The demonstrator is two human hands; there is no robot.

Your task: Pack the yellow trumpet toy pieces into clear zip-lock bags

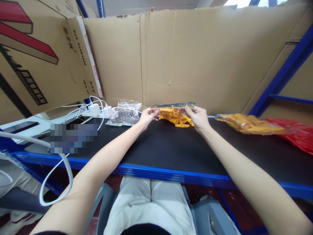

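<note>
A clear packet of orange plastic toys point(176, 117) with a colourful printed header card lies at the back of the black table point(166, 147). My left hand point(147, 117) pinches the packet's left end. My right hand point(198, 117) grips its right end near the header card. Both arms reach straight forward across the table.
A pile of similar orange toys in clear wrap point(246, 124) lies to the right beside a red plastic bag point(295, 133). Empty clear bags point(126, 112) and a white power strip with chargers and cables point(100, 111) sit left. Cardboard walls point(190, 58) close the back. Blue shelf frame point(283, 75) at right.
</note>
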